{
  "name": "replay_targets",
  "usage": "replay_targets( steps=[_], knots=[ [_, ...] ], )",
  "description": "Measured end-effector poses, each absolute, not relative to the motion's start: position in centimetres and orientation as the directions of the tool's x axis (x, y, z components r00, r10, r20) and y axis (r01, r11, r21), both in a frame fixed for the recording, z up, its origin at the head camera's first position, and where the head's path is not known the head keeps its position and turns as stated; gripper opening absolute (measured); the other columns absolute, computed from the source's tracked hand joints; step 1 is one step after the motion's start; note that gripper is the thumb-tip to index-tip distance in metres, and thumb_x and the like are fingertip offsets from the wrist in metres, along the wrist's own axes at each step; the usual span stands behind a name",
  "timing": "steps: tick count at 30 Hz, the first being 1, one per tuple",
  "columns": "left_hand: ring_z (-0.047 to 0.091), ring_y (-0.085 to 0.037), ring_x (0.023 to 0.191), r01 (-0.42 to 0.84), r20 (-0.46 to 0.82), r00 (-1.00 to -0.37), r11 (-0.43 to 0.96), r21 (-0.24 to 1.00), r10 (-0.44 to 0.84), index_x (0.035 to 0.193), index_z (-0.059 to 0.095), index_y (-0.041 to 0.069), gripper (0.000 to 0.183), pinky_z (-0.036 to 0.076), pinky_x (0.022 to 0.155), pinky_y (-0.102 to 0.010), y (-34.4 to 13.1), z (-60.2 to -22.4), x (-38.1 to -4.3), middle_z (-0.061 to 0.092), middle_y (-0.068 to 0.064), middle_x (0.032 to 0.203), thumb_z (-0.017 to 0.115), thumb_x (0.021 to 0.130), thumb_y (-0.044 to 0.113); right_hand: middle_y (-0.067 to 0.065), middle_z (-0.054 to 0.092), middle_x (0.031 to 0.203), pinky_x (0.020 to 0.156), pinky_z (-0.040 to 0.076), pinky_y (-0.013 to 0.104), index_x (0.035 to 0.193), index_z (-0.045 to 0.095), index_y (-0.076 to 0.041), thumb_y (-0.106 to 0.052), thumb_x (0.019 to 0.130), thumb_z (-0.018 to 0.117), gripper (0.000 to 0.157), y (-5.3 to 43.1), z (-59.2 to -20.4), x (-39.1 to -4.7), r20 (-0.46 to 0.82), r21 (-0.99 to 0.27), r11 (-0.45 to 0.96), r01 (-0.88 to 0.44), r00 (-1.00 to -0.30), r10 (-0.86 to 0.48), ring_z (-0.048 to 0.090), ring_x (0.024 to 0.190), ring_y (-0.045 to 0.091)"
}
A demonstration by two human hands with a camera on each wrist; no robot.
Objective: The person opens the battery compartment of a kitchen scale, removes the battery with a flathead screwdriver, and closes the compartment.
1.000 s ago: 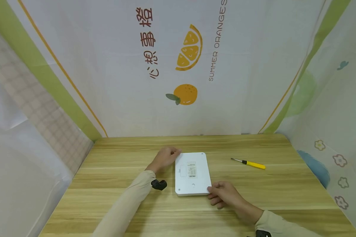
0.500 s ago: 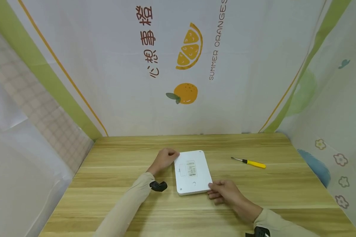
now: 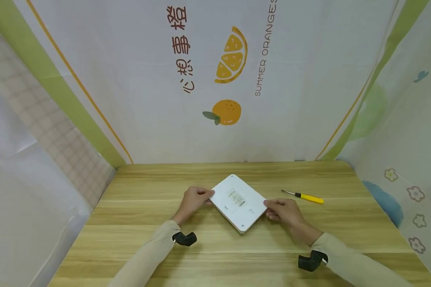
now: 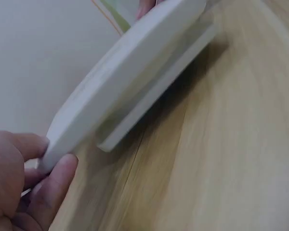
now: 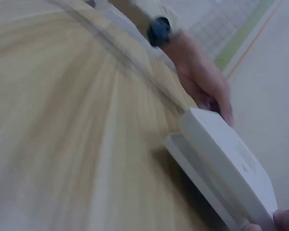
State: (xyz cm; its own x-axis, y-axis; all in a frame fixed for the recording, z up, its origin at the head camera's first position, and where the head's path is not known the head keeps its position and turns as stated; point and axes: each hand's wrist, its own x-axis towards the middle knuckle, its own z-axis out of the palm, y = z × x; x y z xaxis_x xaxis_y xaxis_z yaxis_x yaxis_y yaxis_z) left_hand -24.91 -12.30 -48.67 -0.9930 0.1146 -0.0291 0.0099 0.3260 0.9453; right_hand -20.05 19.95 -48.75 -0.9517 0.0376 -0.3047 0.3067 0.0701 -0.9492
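Note:
A flat white device [image 3: 237, 203] with rounded corners lies between both hands, its labelled face up. Small round marks show at its corners, and a hatch outline sits beside the label. My left hand [image 3: 194, 201] pinches its left corner between thumb and fingers. On the right corner my right hand [image 3: 285, 211] has a similar pinch grip. Beneath the main body [image 4: 106, 79], the left wrist view shows a thinner white plate [image 4: 159, 91] with a gap between them. The device's underside is mostly hidden, and I cannot tell whether the plate touches the table.
A screwdriver [image 3: 310, 198] with a yellow handle and metal shaft lies to the right on the wooden table [image 3: 158, 179]. White printed cloth [image 3: 280, 131] hangs behind the table and along its sides. Both wrists wear black cameras [image 3: 184, 238].
The white device has turned from nearly straight to a diamond-like angle, anticlockwise as seen from above. My right hand has moved up and outward with its corner; my left hand shifted slightly left and down.

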Motion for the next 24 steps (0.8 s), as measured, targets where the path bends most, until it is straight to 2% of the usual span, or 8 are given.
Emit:
replay_targets(
  steps=[3, 7, 10, 16, 24],
  knots=[
    [0.076, -0.023, 0.076, -0.068, -0.095, -0.990, 0.238, 0.969, 0.101, 0.099, 0.078, -0.004, 0.023, 0.068, 0.074, -0.032, -12.3, -48.5, -23.6, 0.075, -0.014, 0.096, 0.074, 0.096, 0.018, 0.005, 0.074, 0.087, 0.069, 0.066, 0.021, 0.123, 0.068, 0.010, -0.019, 0.097, 0.074, 0.039, 20.5, -48.7, -21.6, -0.288, -0.952, 0.101, 0.290, -0.957, 0.034, 0.070, 0.073, 0.011],
    [0.074, -0.016, 0.077, -0.142, -0.161, -0.981, 0.165, 0.976, 0.112, 0.101, 0.074, -0.009, 0.024, 0.067, 0.077, -0.029, -12.2, -48.3, -22.1, 0.074, -0.015, 0.096, 0.075, 0.095, 0.014, 0.004, 0.073, 0.090, 0.069, 0.065, 0.021, 0.123, 0.069, 0.006, -0.024, 0.096, 0.076, 0.041, 20.9, -48.5, -23.7, -0.285, -0.943, 0.166, 0.287, -0.958, 0.040, 0.070, 0.074, 0.009],
    [0.075, -0.016, 0.079, -0.178, -0.194, -0.973, 0.131, 0.975, 0.128, 0.102, 0.072, -0.011, 0.025, 0.067, 0.077, -0.027, -11.9, -48.4, -21.2, 0.073, -0.016, 0.096, 0.076, 0.094, 0.012, 0.004, 0.074, 0.092, 0.070, 0.065, 0.022, 0.121, 0.071, 0.003, -0.030, 0.095, 0.076, 0.042, 21.0, -48.2, -25.3, -0.279, -0.929, 0.237, 0.284, -0.959, 0.054, 0.069, 0.076, 0.009],
    [0.076, -0.021, 0.084, -0.188, -0.203, -0.969, 0.113, 0.976, 0.138, 0.098, 0.072, -0.012, 0.025, 0.066, 0.078, -0.026, -11.6, -48.8, -19.6, 0.073, -0.016, 0.097, 0.077, 0.093, 0.013, 0.006, 0.075, 0.101, 0.071, 0.063, 0.021, 0.120, 0.074, -0.001, -0.034, 0.095, 0.075, 0.041, 20.5, -48.0, -27.6, -0.254, -0.904, 0.344, 0.254, -0.966, 0.043, 0.068, 0.082, 0.011],
    [0.075, -0.017, 0.082, -0.204, -0.214, -0.970, 0.090, 0.975, 0.118, 0.098, 0.073, -0.011, 0.025, 0.066, 0.078, -0.025, -11.7, -49.7, -18.7, 0.074, -0.014, 0.098, 0.078, 0.092, 0.013, 0.006, 0.075, 0.091, 0.062, 0.058, 0.018, 0.110, 0.076, 0.001, -0.029, 0.095, 0.076, 0.034, 19.6, -48.8, -28.6, -0.259, -0.887, 0.390, 0.248, -0.966, 0.027, 0.065, 0.075, 0.010]
  ],
)
